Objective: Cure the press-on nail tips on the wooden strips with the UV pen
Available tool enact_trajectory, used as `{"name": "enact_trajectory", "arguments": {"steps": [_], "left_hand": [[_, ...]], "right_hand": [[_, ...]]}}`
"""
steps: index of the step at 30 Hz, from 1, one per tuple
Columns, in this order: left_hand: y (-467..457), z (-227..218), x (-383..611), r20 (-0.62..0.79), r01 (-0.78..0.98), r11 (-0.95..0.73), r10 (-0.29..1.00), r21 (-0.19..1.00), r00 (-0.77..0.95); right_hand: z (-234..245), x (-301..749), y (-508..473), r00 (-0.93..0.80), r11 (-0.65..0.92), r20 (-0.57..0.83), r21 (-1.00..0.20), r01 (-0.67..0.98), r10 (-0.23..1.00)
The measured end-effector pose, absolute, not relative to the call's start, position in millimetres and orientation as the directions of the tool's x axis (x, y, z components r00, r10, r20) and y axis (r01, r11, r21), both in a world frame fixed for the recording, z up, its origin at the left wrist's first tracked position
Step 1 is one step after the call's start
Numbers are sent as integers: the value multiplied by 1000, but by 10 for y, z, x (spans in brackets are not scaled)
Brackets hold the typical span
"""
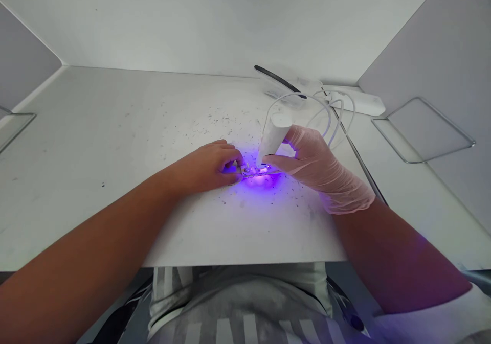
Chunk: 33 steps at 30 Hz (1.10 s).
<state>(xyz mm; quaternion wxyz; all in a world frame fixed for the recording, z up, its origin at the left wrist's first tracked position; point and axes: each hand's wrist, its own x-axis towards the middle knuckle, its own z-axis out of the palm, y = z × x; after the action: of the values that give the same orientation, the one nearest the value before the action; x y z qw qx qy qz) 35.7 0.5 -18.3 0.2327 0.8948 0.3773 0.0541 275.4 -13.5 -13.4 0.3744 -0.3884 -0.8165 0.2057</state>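
Observation:
My right hand [312, 162], in a thin translucent glove, is wrapped round a white pen-shaped lamp [271, 137] that stands tip down and throws violet light on the white table [115, 129]. A white cable [326, 111] runs from the lamp's top toward the back. My bare left hand [213, 165] rests on the table with its fingers pinched on a small shiny part [251, 171] lying in the violet glow right under the lamp's tip. The part is too small to name.
A white power strip [360, 100] and a black-and-white tool [282, 81] lie at the back right. Dark specks are scattered over the table's middle. A wire frame [422, 129] sits at the right, another at the far left edge [15, 124]. White partition walls enclose the table.

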Motion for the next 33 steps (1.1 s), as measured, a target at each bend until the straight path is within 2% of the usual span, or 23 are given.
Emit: {"name": "enact_trajectory", "arguments": {"steps": [33], "left_hand": [[17, -199, 352, -80, 649, -607, 699, 459, 710]], "right_hand": [[-138, 2753, -139, -421, 613, 448, -625, 483, 789]]}}
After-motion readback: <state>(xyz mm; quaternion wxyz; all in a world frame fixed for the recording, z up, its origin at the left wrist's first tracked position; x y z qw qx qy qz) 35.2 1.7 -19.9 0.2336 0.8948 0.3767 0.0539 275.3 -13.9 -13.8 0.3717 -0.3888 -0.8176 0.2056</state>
